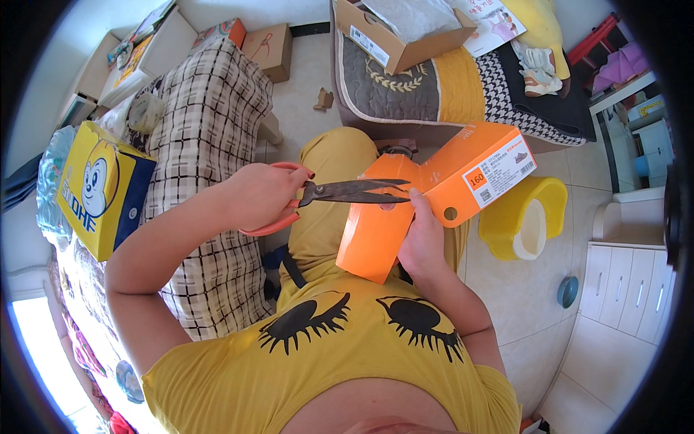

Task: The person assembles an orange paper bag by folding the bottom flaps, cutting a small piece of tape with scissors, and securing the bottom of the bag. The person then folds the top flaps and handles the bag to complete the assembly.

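My left hand point(256, 195) is closed around the red handles of a pair of scissors point(340, 192). The dark blades point right and stand slightly apart, their tips close to my right thumb and in front of the orange cardboard. My right hand point(423, 242) grips an orange shoe box point(374, 239), thumb on top. This cardboard is bent at an angle, with one part slanting down over my lap. Its other part reaches to the upper right and carries a white label and a round hole. Most of my right fingers are hidden behind it.
Left of me, a checked cloth point(210, 94) covers furniture bearing a yellow and blue box point(105, 184). A bed point(397, 87) ahead holds an open brown carton point(405, 36) and small shoes point(538, 69). A yellow potty seat point(499, 224) and teal bowl point(568, 291) are on the floor.
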### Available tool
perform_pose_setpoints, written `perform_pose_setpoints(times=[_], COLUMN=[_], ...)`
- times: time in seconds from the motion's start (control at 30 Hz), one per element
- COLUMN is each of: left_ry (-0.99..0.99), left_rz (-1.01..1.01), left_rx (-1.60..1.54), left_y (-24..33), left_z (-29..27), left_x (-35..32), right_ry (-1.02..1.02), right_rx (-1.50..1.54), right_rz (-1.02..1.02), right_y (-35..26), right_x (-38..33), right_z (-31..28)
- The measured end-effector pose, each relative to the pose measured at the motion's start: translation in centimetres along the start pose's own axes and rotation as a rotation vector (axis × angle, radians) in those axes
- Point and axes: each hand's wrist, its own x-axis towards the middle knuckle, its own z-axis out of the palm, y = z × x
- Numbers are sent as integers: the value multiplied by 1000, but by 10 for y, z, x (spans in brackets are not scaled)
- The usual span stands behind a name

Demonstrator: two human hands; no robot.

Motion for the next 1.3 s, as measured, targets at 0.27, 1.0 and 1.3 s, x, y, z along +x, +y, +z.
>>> perform_pose_setpoints(times=[0.27,1.0,1.3], left_ry=[41,92,396], left_rz=[6,-29,95], left_rx=[-34,-125,78], left_y=[-1,-2,26], left_z=[2,-19,-15], left_x=[-4,-11,-2], right_ry=[-86,-64,-123], right_rx=[-38,40,6], right_rz=[9,28,47], right_y=[-3,-5,6], right_x=[-1,-5,3], right_z=[3,4,-7])
